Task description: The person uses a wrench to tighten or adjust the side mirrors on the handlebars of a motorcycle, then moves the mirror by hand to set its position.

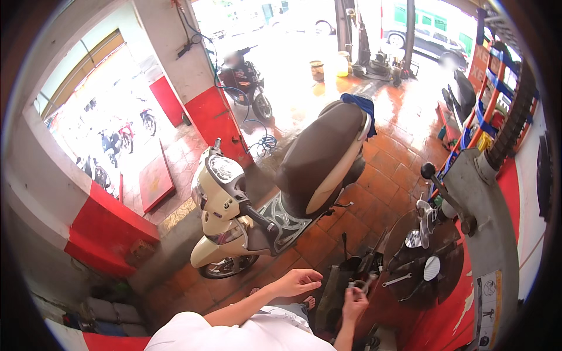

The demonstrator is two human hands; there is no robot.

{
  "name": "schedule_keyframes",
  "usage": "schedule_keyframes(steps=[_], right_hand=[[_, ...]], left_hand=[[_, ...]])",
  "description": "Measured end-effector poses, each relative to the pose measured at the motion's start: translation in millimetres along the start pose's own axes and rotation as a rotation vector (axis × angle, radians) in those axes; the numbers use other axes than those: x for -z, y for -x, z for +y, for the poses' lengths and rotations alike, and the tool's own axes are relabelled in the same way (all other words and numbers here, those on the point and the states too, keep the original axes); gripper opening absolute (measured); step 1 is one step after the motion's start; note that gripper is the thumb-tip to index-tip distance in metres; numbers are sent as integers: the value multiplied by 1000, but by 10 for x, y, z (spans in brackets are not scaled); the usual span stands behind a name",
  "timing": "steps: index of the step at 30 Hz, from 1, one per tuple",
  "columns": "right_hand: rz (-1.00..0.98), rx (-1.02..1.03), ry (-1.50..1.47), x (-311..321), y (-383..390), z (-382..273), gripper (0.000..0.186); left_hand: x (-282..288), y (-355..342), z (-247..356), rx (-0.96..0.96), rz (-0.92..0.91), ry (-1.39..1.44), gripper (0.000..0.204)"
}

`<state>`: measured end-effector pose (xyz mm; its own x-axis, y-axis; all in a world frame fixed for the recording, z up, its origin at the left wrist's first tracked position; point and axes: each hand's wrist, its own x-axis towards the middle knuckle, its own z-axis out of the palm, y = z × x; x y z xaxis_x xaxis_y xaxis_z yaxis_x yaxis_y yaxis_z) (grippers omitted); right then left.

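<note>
We've got a small shiny metal part [368, 282] in the right hand [355, 304], beside or over a dark mechanical assembly [331, 292], can't tell which; grip looks closed on it, fingers cover some of it, so exact shape unclear. Left hand [297, 283] is near but apart, fingers loosely extended, nothing visible in it. We'd guess the part is light, stiff, not fragile, maybe slippery if oily; we'd take it by the outer edge, thumb against fingertips. Right of it, a spanner [397, 279] lies at the edge of a dark round plate [404, 257], by a grey column [497, 234]. Farther out, a cream-and-brown scooter [319, 158] stands on the tiled floor [393, 169], blue cloth [364, 105] at its far end
</note>
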<state>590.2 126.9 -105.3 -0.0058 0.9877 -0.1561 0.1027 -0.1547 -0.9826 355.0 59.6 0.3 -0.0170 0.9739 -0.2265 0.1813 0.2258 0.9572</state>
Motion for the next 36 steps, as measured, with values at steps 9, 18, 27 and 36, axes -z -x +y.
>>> schedule_keyframes(steps=[9, 18, 27, 36], right_hand=[[-703, 109, -200, -1244, 171, -935, 11], [-906, 224, -160, -2461, 490, -1423, 20], [-776, 352, 145, -4260, 659, -2163, 13], [-748, 590, 546, -6198, 89, -3223, 30]], left_hand=[[631, 266, -9, -274, 299, 140, 21], [1761, 850, -93, -422, 459, 142, 18], [3957, 1287, -502, -467, 871, 255, 18], [5678, 846, -898, -425, 1103, 213, 15]])
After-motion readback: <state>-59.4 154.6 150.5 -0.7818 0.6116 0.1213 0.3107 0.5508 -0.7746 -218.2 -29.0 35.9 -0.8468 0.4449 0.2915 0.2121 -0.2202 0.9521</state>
